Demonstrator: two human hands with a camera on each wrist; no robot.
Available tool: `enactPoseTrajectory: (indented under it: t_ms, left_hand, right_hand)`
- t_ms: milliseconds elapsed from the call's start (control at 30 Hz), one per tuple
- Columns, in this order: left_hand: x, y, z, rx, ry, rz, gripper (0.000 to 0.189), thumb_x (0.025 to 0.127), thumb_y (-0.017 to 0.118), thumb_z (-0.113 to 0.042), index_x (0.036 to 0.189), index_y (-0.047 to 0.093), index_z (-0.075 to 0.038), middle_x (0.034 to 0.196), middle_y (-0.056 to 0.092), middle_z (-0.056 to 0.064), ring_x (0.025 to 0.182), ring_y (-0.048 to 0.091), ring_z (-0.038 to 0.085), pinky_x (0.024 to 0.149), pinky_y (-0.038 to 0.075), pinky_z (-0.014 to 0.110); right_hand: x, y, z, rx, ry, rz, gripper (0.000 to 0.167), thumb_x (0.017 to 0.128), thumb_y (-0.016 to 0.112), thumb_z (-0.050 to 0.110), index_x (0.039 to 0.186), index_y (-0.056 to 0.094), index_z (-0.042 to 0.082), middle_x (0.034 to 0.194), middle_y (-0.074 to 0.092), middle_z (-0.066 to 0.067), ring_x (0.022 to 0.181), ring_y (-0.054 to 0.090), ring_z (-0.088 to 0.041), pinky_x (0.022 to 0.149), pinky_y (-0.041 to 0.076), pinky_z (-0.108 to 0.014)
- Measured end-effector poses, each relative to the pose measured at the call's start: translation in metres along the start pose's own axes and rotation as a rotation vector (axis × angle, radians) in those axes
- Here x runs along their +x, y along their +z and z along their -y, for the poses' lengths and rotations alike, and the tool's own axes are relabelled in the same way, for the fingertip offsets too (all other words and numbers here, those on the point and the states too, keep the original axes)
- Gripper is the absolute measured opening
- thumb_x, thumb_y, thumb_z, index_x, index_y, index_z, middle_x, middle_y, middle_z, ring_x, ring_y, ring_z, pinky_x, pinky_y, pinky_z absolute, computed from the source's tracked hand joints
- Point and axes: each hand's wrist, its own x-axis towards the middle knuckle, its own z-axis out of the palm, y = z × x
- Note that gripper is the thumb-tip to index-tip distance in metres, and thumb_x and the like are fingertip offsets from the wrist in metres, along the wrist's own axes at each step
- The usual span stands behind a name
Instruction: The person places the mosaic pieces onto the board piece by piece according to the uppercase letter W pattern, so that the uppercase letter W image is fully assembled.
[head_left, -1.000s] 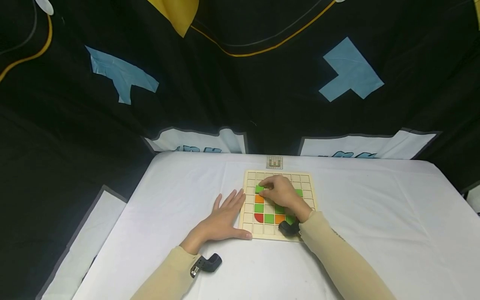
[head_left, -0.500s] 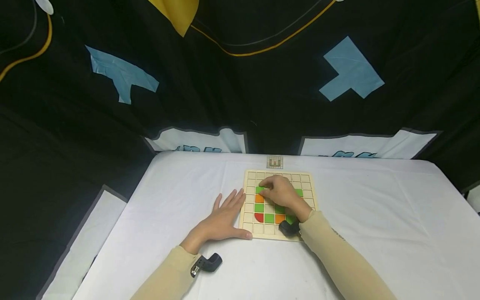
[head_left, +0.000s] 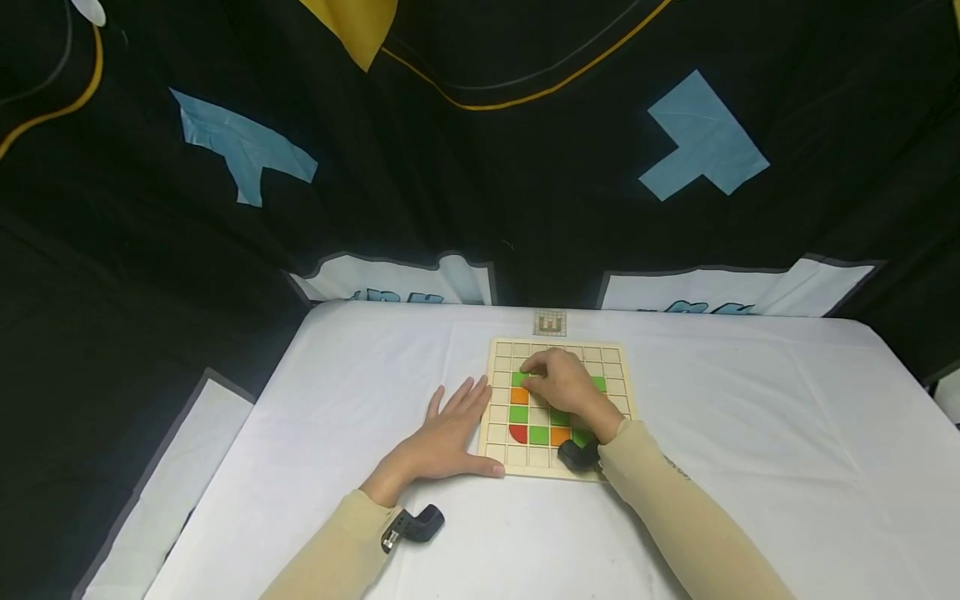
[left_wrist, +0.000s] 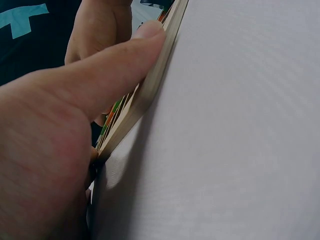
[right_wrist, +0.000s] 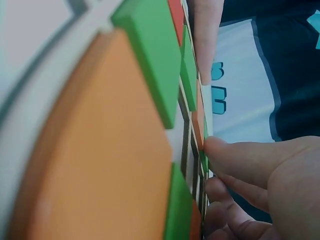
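A square wooden grid board (head_left: 497, 454) lies on the table, with green, orange and red tiles in some cells. My left hand (head_left: 442, 442) rests spread beside it, fingertips along its left edge and thumb on the near-left corner; the left wrist view shows that thumb (left_wrist: 120, 67) over the board's edge. With thumb and index finger, my right hand (head_left: 564, 385) pinches a green tile (head_left: 517, 379) in the upper left of the grid. Below that tile come an orange tile (head_left: 519, 397), another green tile (head_left: 518, 414) and a rounded red tile (head_left: 517, 433). My right hand and wrist hide the board's middle.
A small pattern card (head_left: 550, 322) lies just behind the board. White cloth (head_left: 750, 433) covers the table. Black curtain (head_left: 480, 183) with blue patches hangs at the back. Each wrist wears a black camera, the right one (head_left: 577, 457) low over the board.
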Motion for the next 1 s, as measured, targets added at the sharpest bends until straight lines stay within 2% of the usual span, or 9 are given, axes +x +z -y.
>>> enactPoseTrajectory:
  t_ms: [333, 500, 767, 900, 1000]
  left_hand:
    - [-0.001, 0.000, -0.001, -0.012, 0.016, -0.012, 0.122, 0.078, 0.070, -0.072, 0.161, 0.013, -0.003, 0.169, 0.005, 0.009, 0.155, -0.001, 0.028, 0.119, -0.007, 0.060]
    - [-0.003, -0.002, -0.002, -0.021, 0.015, -0.017, 0.120, 0.079, 0.070, -0.070, 0.161, 0.014, -0.003, 0.169, 0.006, 0.009, 0.155, 0.000, 0.029, 0.119, -0.008, 0.059]
    - [-0.005, -0.009, 0.004, -0.076, 0.013, 0.009, 0.107, 0.089, 0.062, -0.065, 0.161, 0.013, -0.004, 0.169, 0.006, 0.007, 0.155, 0.000, 0.024, 0.121, -0.007, 0.053]
    - [-0.010, -0.019, 0.014, -0.095, -0.018, 0.001, 0.103, 0.091, 0.062, -0.062, 0.161, 0.014, -0.005, 0.169, 0.008, 0.008, 0.155, 0.003, 0.023, 0.123, -0.001, 0.050]
    - [-0.015, -0.031, 0.024, -0.081, -0.058, -0.023, 0.101, 0.091, 0.063, -0.061, 0.161, 0.016, -0.005, 0.168, 0.008, 0.010, 0.155, 0.004, 0.025, 0.122, 0.000, 0.052]
  right_hand:
    - [-0.014, -0.024, -0.008, 0.019, -0.087, -0.057, 0.028, 0.091, 0.074, 0.016, 0.117, 0.073, 0.006, 0.113, 0.070, -0.012, 0.097, 0.063, -0.026, 0.087, 0.053, -0.044]
    - [-0.027, -0.045, -0.020, 0.041, -0.065, -0.094, 0.030, 0.093, 0.071, 0.019, 0.120, 0.072, 0.004, 0.121, 0.068, -0.015, 0.102, 0.063, -0.030, 0.086, 0.053, -0.046]
    - [-0.053, -0.081, -0.056, -0.029, -0.013, -0.167, 0.034, 0.094, 0.070, 0.019, 0.123, 0.069, 0.001, 0.122, 0.066, -0.020, 0.105, 0.061, -0.035, 0.080, 0.052, -0.047]
    - [-0.069, -0.100, -0.076, -0.082, 0.002, -0.214, 0.033, 0.094, 0.069, 0.018, 0.122, 0.069, -0.001, 0.119, 0.066, -0.022, 0.103, 0.061, -0.036, 0.079, 0.051, -0.048]
    - [-0.080, -0.115, -0.092, -0.120, 0.001, -0.255, 0.033, 0.093, 0.070, 0.016, 0.121, 0.069, -0.002, 0.117, 0.066, -0.023, 0.101, 0.060, -0.036, 0.078, 0.050, -0.047]
